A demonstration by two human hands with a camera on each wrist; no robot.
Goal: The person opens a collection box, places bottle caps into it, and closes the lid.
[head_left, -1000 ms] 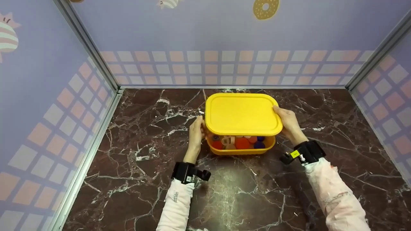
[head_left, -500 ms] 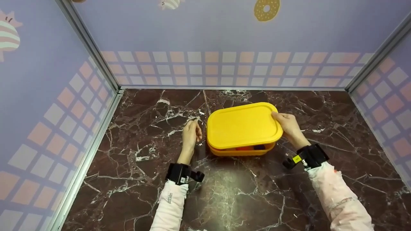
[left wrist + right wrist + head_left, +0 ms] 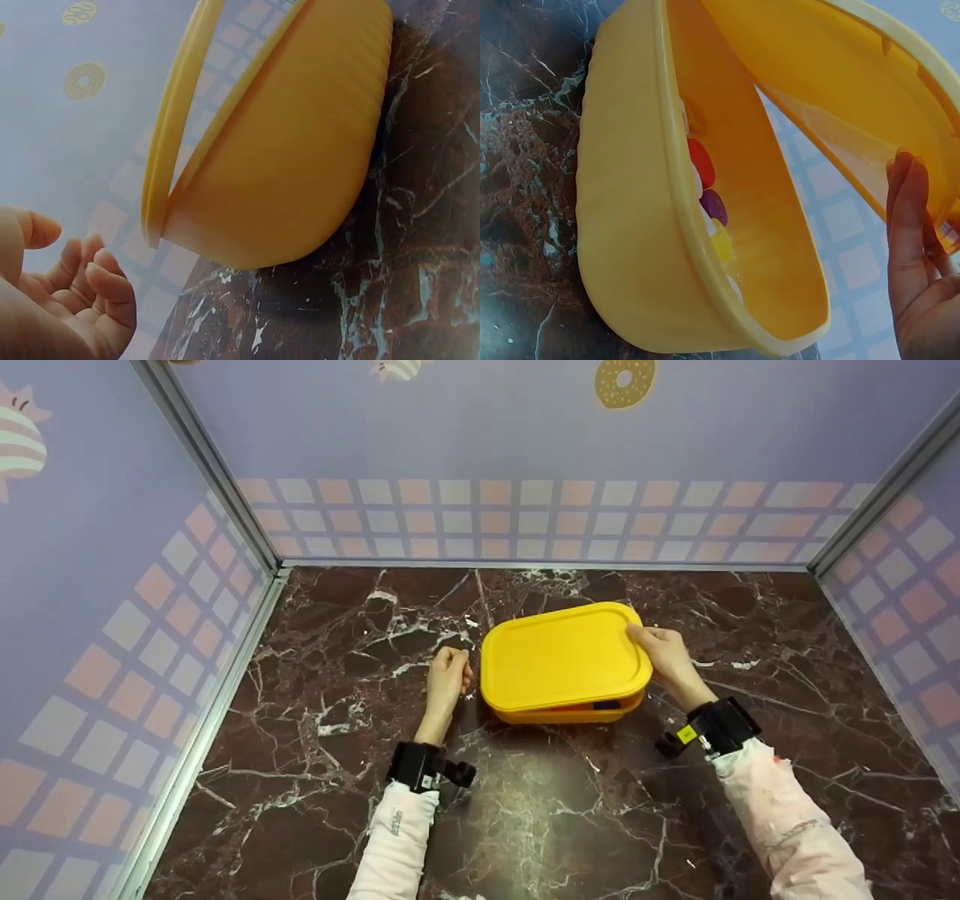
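A yellow lid (image 3: 566, 656) lies tilted over a yellow plastic box (image 3: 570, 716). Its left end meets the rim of the box (image 3: 285, 150), while its right end is raised. My right hand (image 3: 667, 656) pinches that raised end, thumb on top and fingers underneath, as the right wrist view shows. Through the gap there, several small coloured pieces show inside, among them a red piece (image 3: 701, 163) and a purple piece (image 3: 714, 205). To the left of the box, my left hand (image 3: 448, 682) hangs loosely curled with nothing in it, apart from the lid.
The box stands on a dark marbled tabletop (image 3: 322, 780). Behind it rises a lilac wall (image 3: 480, 442) with a checked band, and a side wall (image 3: 97, 585) stands at the left. Each wrist wears a black camera strap (image 3: 415, 765).
The lid has come down and toward me, its left end now on the box and most pieces covered from above. My left hand has drawn back left from the box's side.
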